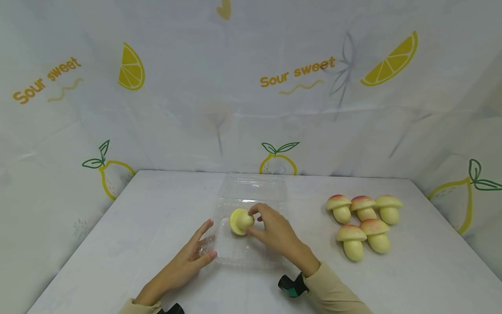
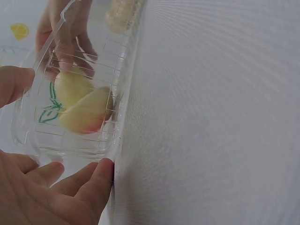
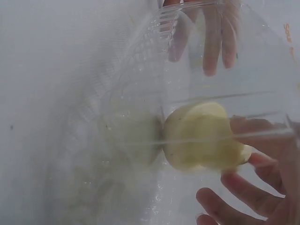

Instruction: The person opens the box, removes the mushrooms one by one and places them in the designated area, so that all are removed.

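Observation:
A clear plastic clamshell box point(image 1: 255, 257) lies on the table with its lid point(image 1: 252, 189) folded back. Inside it is a toy mushroom point(image 1: 237, 221) with a pale yellow stem and a cap tinged pink, cap toward the left. My right hand point(image 1: 276, 231) pinches its stem between thumb and fingers. At the box's left side rests my left hand point(image 1: 186, 259), fingers extended and spread; in the left wrist view the fingertips point(image 2: 101, 176) touch the lower wall. The right wrist view shows the mushroom point(image 3: 197, 136) through the clear wall.
Several more mushrooms point(image 1: 351, 239) with pinkish or yellow caps lie in two rows on the white table point(image 1: 117, 226), right of the box. Behind the table hangs a white cloth point(image 1: 176, 117) printed with lemons and lettering.

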`<state>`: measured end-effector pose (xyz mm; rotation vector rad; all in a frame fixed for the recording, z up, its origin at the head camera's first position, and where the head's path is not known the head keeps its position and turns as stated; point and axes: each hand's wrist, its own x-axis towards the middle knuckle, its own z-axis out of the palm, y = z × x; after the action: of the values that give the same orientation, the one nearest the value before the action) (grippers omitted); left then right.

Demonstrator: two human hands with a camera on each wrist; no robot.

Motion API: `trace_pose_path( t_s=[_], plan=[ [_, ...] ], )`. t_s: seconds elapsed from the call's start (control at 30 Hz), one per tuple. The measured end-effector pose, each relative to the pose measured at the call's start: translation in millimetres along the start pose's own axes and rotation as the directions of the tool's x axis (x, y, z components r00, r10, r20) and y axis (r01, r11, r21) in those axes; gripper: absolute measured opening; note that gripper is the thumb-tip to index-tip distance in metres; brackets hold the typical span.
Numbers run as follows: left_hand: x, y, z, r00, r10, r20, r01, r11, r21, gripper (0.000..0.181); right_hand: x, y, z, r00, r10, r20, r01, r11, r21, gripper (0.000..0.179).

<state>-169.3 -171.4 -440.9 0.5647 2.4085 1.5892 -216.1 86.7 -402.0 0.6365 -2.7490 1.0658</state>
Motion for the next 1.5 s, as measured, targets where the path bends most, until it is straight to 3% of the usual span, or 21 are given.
trace_pose_path(
  t_s=[0.17, 0.43, 0.97, 1.3, 1.5],
  plan=[
    [-0.6, 0.2, 0.1, 1.0, 0.005, -0.002, -0.005, 1.0, 0.005, 0.079, 1.4, 1.2, -0.1, 0.999, 0.044, -0.006, -0.044, 0.999, 0.004, 0.029],
    [-0.3, -1.3, -0.4, 1.0, 0.014, -0.002, -0.014, 1.0, 0.004, 0.078, 1.0, 4.0, -0.8, 0.998, 0.049, 0.035, -0.049, 0.999, -0.024, 0.039],
    [-0.8, -0.6, -0.1, 1.0, 0.004, -0.009, -0.004, 1.0, 0.011, 0.078, 3.2, 4.4, 0.4, 0.991, 0.118, 0.066, -0.118, 0.993, -0.01, 0.033],
    [-0.1, -1.2, -0.3, 1.0, 0.002, -0.01, -0.002, 1.0, 0.009, 0.078, 0.6, 5.2, 0.6, 0.988, 0.132, 0.077, -0.129, 0.991, -0.048, 0.053],
    [-0.4, -1.8, -0.3, 1.0, 0.0, -0.009, 0.0, 1.0, 0.003, 0.078, 0.2, 6.3, 3.3, 0.994, 0.047, 0.095, -0.042, 0.998, -0.053, 0.07]
  ],
)
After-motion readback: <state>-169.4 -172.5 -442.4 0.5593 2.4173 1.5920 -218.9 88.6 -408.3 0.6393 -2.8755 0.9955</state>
